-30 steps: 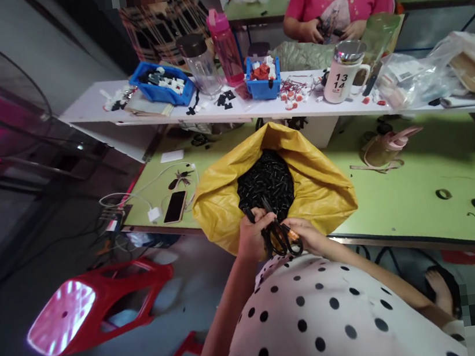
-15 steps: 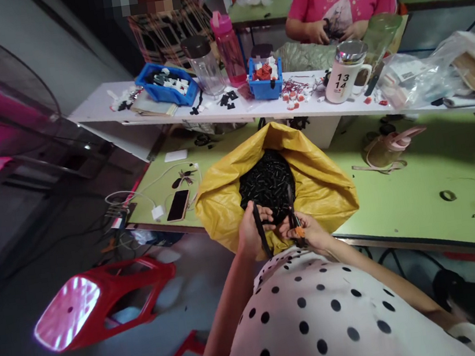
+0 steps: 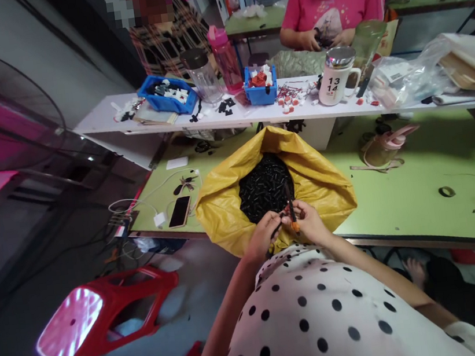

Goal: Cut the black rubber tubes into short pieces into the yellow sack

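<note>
Standing by the green table (image 3: 418,189), I saw the person's right hand (image 3: 309,224) closed around a slim dark tool with an orange end (image 3: 291,209), held upright just over the mouth of the yellow bag (image 3: 321,181). The left hand (image 3: 266,232) had its fingers curled against the right one, pinching something small and dark that I could not make out. The bag sat at the table's near edge, full of small black parts (image 3: 265,186). The tool looked stiff, light and narrow, best gripped low on the shaft near the orange end. The bag seemed soft and slack, its load loose and likely heavy. A phone (image 3: 179,211) lay to the left, a tan bottle (image 3: 384,147) to the right.
</note>
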Motion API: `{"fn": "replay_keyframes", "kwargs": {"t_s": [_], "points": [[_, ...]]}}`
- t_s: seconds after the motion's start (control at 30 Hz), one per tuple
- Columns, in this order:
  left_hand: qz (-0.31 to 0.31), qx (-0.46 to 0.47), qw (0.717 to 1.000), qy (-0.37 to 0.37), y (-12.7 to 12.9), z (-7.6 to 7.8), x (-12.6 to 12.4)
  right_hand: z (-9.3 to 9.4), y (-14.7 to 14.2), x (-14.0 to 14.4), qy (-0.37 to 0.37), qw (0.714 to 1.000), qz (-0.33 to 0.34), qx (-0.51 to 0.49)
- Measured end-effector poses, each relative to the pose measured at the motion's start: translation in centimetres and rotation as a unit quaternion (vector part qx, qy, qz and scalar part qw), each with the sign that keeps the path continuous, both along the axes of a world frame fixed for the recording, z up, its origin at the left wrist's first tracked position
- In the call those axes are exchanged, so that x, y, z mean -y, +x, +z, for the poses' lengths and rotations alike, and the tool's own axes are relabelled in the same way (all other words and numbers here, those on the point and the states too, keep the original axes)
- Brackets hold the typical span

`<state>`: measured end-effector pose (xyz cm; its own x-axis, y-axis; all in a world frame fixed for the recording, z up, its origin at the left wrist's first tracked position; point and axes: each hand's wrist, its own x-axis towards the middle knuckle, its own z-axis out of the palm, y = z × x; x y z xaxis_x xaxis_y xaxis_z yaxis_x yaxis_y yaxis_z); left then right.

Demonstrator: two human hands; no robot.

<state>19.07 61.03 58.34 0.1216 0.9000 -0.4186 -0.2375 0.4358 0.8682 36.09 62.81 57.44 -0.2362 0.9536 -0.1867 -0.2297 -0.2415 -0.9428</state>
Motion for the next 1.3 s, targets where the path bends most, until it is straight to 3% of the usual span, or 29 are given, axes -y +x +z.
{"fn": "replay_keyframes", "kwargs": {"t_s": [0.27, 0.43, 0.5, 0.67, 0.77, 0.87, 1.0, 1.17, 1.3], "points": [[-0.030, -0.018, 0.999, 0.033, 0.0, 0.1, -0.4, 0.7, 0.0, -1.8, 0.019, 0.996, -0.076, 0.050], [0.132, -0.021, 0.991, 0.028, -0.7, -0.9, -0.9, -0.2, 0.0, -1.2, 0.006, 0.992, -0.057, 0.109], [0.161, 0.005, 0.987, 0.031, -1.1, -1.2, -1.0, -0.7, -0.4, -0.6, 0.000, 0.991, -0.021, 0.130], [0.092, 0.074, 0.993, -0.005, -1.5, -1.1, -0.7, -2.0, -2.5, 0.6, -0.007, 0.985, 0.045, 0.169], [0.117, 0.063, 0.990, -0.037, -0.8, -0.6, -0.4, -2.3, -3.4, 0.6, -0.030, 0.989, 0.069, 0.130], [0.134, 0.058, 0.988, -0.044, 0.0, -0.1, -0.4, -2.2, -3.7, 0.5, -0.068, 0.996, 0.051, 0.037], [0.119, 0.029, 0.992, -0.010, 0.1, 0.0, -0.7, -1.7, -2.9, 0.1, -0.095, 0.994, 0.058, -0.021], [0.133, 0.004, 0.991, 0.026, -1.1, -0.6, -1.0, -0.5, -0.3, -0.9, -0.053, 0.998, -0.008, -0.014], [0.078, -0.037, 0.994, 0.062, -1.5, -0.9, -1.0, -0.3, 0.4, -1.5, -0.062, 0.998, -0.003, -0.023]]}}
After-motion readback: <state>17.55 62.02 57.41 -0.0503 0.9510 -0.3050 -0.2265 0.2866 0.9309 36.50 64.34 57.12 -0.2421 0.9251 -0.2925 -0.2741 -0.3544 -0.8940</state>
